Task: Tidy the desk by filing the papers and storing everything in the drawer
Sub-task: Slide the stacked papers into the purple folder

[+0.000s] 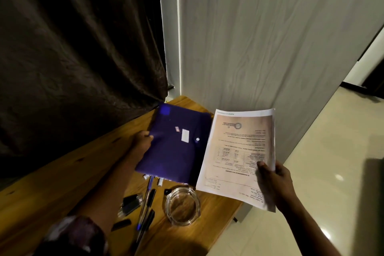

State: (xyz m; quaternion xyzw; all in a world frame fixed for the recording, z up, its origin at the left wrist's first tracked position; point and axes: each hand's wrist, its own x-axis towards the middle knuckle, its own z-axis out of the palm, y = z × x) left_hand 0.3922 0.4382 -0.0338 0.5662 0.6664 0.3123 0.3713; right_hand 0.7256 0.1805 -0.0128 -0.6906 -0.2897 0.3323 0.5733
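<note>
Desk [52, 189] of warm wood, backed by a dark curtain [72, 58]. Over its far end, purple snap folder [176, 151], gripped at the left edge by the left hand [143, 141], thumb on the cover. Just right of it, printed paper [236, 147], held off the desk, pinched at the near right corner by the right hand [274, 183], thumb on top. Nearer, glass ashtray [182, 207]; beside it to the left, loose pens [146, 208].

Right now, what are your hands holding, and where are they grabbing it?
The right hand pinches the printed paper at its near right corner, thumb on top. The left hand grips the purple folder by its left edge.
</note>
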